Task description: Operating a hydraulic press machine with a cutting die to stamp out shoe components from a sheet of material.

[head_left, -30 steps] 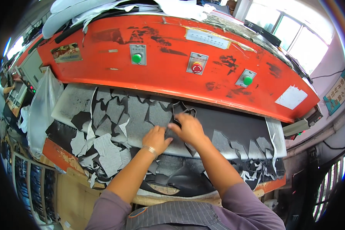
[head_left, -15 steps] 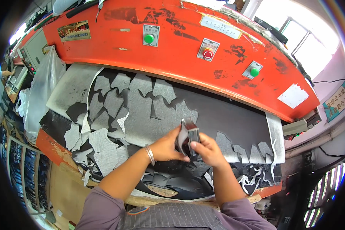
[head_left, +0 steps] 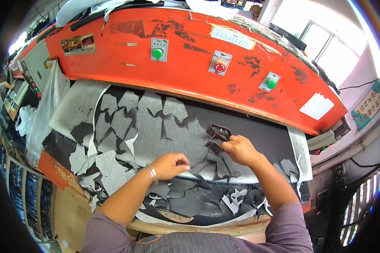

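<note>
My right hand (head_left: 242, 150) grips the near right side of a dark metal cutting die (head_left: 215, 133), an open, irregular frame. The die is at the cut edge of the black sheet material (head_left: 249, 126); whether it rests flat or is slightly raised I cannot tell. My left hand (head_left: 169, 165), with bangles at its wrist, hovers near the front edge of the pale cutting board (head_left: 150, 126). Its fingers are loosely curled with a gap to the thumb, and nothing shows in them. Dark cut scraps (head_left: 217, 165) lie between the hands.
Behind the board rises the orange press beam (head_left: 126, 63), bearing green buttons (head_left: 157, 53) and a red button (head_left: 220, 66). Grey and black offcuts (head_left: 112, 170) pile up at the left and along the front. A clear plastic bag (head_left: 50, 101) hangs at the left.
My hands have parted. The die went from between both hands to the right hand alone, farther forward over the sheet. My left hand let go, and more scraps show on the board's front.
</note>
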The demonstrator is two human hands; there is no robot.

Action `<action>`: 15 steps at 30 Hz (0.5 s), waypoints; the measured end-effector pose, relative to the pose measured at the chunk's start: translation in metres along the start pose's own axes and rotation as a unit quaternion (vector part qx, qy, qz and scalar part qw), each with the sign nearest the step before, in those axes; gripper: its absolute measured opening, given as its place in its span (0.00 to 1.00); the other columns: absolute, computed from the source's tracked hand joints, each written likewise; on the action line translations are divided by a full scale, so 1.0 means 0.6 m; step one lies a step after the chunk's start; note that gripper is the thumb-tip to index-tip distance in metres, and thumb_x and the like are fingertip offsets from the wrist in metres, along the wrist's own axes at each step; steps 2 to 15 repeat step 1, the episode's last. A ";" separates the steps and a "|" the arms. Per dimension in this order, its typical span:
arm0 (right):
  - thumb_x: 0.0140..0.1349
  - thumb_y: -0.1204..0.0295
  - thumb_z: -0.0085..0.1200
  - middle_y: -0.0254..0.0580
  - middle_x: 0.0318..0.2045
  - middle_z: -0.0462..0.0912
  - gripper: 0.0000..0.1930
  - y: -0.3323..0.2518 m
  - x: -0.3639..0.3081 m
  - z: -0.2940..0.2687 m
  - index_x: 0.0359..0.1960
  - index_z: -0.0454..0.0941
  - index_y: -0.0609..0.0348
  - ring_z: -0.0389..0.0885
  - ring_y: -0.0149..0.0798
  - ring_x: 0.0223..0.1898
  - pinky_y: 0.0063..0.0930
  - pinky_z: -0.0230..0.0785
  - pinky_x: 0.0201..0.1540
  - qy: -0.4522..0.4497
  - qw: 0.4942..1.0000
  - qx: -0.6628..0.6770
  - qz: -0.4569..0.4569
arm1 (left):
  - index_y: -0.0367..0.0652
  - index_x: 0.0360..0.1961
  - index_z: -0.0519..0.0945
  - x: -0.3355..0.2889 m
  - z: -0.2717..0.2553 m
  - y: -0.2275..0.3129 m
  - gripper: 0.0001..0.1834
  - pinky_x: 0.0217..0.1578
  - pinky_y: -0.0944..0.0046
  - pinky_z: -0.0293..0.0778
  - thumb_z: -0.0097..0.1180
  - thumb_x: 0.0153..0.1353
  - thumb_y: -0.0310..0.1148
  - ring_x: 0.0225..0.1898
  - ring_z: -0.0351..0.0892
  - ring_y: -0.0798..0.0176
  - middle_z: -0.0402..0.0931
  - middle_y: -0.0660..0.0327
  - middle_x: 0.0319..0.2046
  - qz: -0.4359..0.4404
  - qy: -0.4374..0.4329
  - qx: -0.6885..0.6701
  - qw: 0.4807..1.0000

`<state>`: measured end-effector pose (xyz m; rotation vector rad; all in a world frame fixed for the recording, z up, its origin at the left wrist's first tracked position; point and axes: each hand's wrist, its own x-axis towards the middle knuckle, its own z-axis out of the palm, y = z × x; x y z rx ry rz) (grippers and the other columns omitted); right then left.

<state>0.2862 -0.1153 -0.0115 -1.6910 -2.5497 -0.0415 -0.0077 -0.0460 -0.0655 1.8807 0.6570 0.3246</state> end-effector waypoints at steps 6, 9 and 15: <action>0.48 0.69 0.60 0.41 0.26 0.78 0.08 0.014 0.019 0.008 0.31 0.76 0.51 0.76 0.45 0.41 0.39 0.67 0.40 -0.045 0.999 -0.009 -0.014 | 0.41 0.39 0.80 0.018 -0.002 -0.013 0.13 0.36 0.66 0.73 0.60 0.59 0.38 0.32 0.79 0.65 0.81 0.60 0.31 0.005 0.026 -0.036 0.999; 0.48 0.69 0.60 0.41 0.26 0.78 0.08 0.014 0.019 0.008 0.31 0.76 0.51 0.76 0.45 0.41 0.39 0.67 0.40 -0.045 0.999 -0.009 -0.014 | 0.41 0.39 0.80 0.018 -0.002 -0.013 0.13 0.36 0.66 0.73 0.60 0.59 0.38 0.32 0.79 0.65 0.81 0.60 0.31 0.005 0.026 -0.036 0.999; 0.48 0.69 0.60 0.41 0.26 0.78 0.08 0.014 0.019 0.008 0.31 0.76 0.51 0.76 0.45 0.41 0.39 0.67 0.40 -0.045 0.999 -0.009 -0.014 | 0.41 0.39 0.80 0.018 -0.002 -0.013 0.13 0.36 0.66 0.73 0.60 0.59 0.38 0.32 0.79 0.65 0.81 0.60 0.31 0.005 0.026 -0.036 0.999</action>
